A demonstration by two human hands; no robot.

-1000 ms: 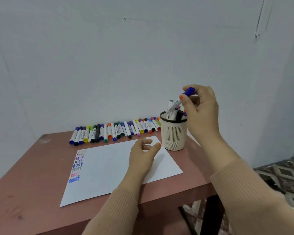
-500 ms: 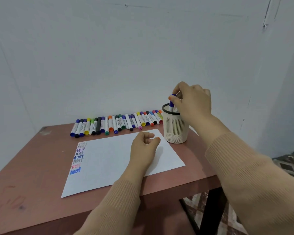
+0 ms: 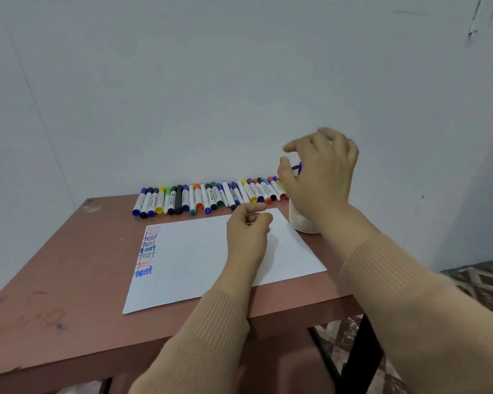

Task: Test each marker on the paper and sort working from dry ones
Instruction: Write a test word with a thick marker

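My left hand rests on the paper, fingers loosely curled, holding nothing. At the paper's far right corner stands the cup. My right hand hovers over it, spread and empty, a blue marker just beneath. Beyond the paper lies the row of markers.

Our left hand lies low, fingers loosely curled, holding nothing — our right hand hovers higher and further out, fingers spread and relaxed, palm down.

The blurred right hand hides most of the cup and its contents.
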